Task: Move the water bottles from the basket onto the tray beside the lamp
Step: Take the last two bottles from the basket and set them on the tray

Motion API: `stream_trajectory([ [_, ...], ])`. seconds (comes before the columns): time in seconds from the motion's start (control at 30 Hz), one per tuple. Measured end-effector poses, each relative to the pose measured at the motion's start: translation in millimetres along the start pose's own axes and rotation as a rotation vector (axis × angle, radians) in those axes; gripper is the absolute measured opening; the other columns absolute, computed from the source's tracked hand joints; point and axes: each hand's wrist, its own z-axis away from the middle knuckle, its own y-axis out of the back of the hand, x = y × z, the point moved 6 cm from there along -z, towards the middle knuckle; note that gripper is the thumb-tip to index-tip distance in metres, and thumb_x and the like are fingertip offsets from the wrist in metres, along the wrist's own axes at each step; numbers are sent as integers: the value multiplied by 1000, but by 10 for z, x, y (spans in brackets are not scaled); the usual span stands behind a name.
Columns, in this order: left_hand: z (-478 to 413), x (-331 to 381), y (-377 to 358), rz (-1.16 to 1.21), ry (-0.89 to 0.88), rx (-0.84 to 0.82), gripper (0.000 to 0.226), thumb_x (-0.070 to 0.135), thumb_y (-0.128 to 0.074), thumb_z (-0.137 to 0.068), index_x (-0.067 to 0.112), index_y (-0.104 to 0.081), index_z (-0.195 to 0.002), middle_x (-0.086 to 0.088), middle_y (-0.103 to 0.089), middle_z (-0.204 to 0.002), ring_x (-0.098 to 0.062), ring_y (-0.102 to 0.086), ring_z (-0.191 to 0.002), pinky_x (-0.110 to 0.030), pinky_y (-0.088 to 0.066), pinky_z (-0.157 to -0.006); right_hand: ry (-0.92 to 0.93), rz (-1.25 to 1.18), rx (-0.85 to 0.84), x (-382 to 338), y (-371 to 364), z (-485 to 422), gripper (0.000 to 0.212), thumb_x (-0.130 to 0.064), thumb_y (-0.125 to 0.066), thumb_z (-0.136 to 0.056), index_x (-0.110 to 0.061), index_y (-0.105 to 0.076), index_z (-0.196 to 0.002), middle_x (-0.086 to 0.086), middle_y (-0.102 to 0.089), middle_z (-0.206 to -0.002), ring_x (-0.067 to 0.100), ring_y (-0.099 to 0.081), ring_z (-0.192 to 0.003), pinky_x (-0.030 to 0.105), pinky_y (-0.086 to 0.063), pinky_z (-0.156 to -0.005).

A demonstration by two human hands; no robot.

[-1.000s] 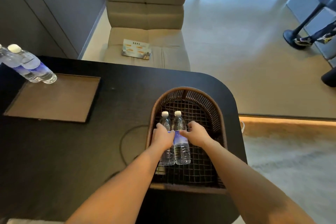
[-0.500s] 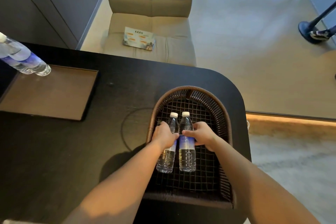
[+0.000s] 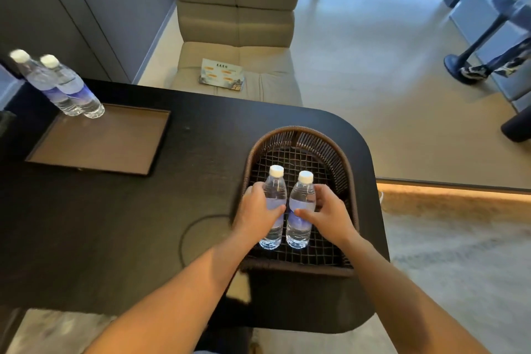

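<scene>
A dark woven basket (image 3: 339, 152) stands on the black table at its right end. Over its mesh floor are two clear water bottles with white caps, side by side. My left hand (image 3: 258, 213) is wrapped around the left bottle (image 3: 275, 192). My right hand (image 3: 330, 215) grips the right bottle (image 3: 301, 198). Both bottles are raised upright, close together. A flat brown tray (image 3: 100, 146) with a dark rim lies at the table's left. Two more water bottles (image 3: 63, 86) stand at the tray's far left corner. The lamp is not visible.
The black table (image 3: 143, 224) has a rounded right corner and a thin cable loop (image 3: 186, 233) left of the basket. A beige chair (image 3: 235, 37) with a leaflet (image 3: 222, 75) on its seat stands behind the table. A person's legs (image 3: 500, 60) are at the far right.
Both hands have lifted the two bottles from lying flat in the basket to upright. The camera view has shifted, showing more of the tray's bottles.
</scene>
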Motion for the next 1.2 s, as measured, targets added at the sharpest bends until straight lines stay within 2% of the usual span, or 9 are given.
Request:
stream_trajectory([
  [0.13, 422, 187, 307, 147, -131, 96, 52, 27, -85, -79, 19, -60, -124, 3, -65, -115, -13, -64, -104, -30, -56, -86, 146, 51, 104, -351, -20, 382, 58, -19, -86, -81, -33, -53, -126, -19, -66, -116, -5, -65, -107, 22, -56, -91],
  [0.3, 794, 367, 852, 199, -240, 200, 58, 24, -87, -78, 20, -58, -128, 10, -65, -113, -6, -62, -100, -12, -48, -81, 313, 19, 164, -968, -63, 686, 64, -18, -84, -82, -25, -51, -137, -21, -61, -123, -12, -61, -109, 10, -50, -90],
  [0.4, 896, 335, 1217, 246, -211, 249, 62, 22, -88, -77, 22, -55, -130, 9, -63, -116, -6, -61, -103, -19, -48, -85, 312, 7, 145, -1304, -181, 747, 68, -21, -84, -82, -24, -52, -141, -7, -63, -134, 4, -59, -119, 24, -50, -98],
  [0.53, 919, 146, 1686, 224, -209, 342, 62, 21, -89, -76, 22, -54, -128, 1, -66, -122, -12, -64, -108, -25, -48, -89, 381, 39, 132, -1660, -447, 713, 66, -22, -85, -82, -19, -53, -139, -1, -65, -133, 7, -60, -117, 11, -47, -88],
  [0.6, 921, -40, 1921, 230, -171, 383, 61, 20, -88, -76, 21, -54, -126, 0, -66, -121, -15, -65, -109, -30, -51, -91, 386, 27, 117, -1801, -651, 651, 63, -24, -86, -81, -20, -55, -135, 0, -67, -129, 11, -63, -115, 16, -50, -89],
  [0.73, 860, -485, 2375, 224, -105, 416, 60, 18, -87, -77, 19, -54, -128, -2, -66, -122, -19, -66, -111, -37, -54, -96, 374, 31, 75, -2027, -1167, 448, 59, -24, -86, -81, -20, -56, -131, -1, -68, -123, 11, -65, -109, 26, -53, -93],
  [0.87, 629, -1072, 2930, 181, -11, 427, 64, 15, -86, -77, 20, -55, -133, -2, -64, -126, -18, -62, -116, -33, -49, -98, 335, 44, 1, -2280, -1917, 113, 59, -23, -87, -80, -21, -55, -129, -7, -65, -116, 7, -64, -102, 15, -48, -83],
  [1.03, 177, -1791, 3639, 97, 73, 446, 63, 17, -88, -75, 17, -59, -132, -4, -63, -123, -20, -61, -113, -30, -46, -93, 248, 46, -45, -2632, -2887, -405, 59, -17, -87, -79, -20, -54, -128, -11, -61, -110, 3, -60, -91, 13, -44, -80],
  [1.2, -428, -2398, 4336, 105, 141, 434, 67, 20, -89, -74, 22, -58, -132, 0, -65, -126, -21, -63, -119, -46, -54, -101, 235, 46, -26, -3007, -3754, -995, 58, -18, -87, -79, -21, -56, -127, -9, -63, -113, 6, -62, -98, 16, -48, -86],
])
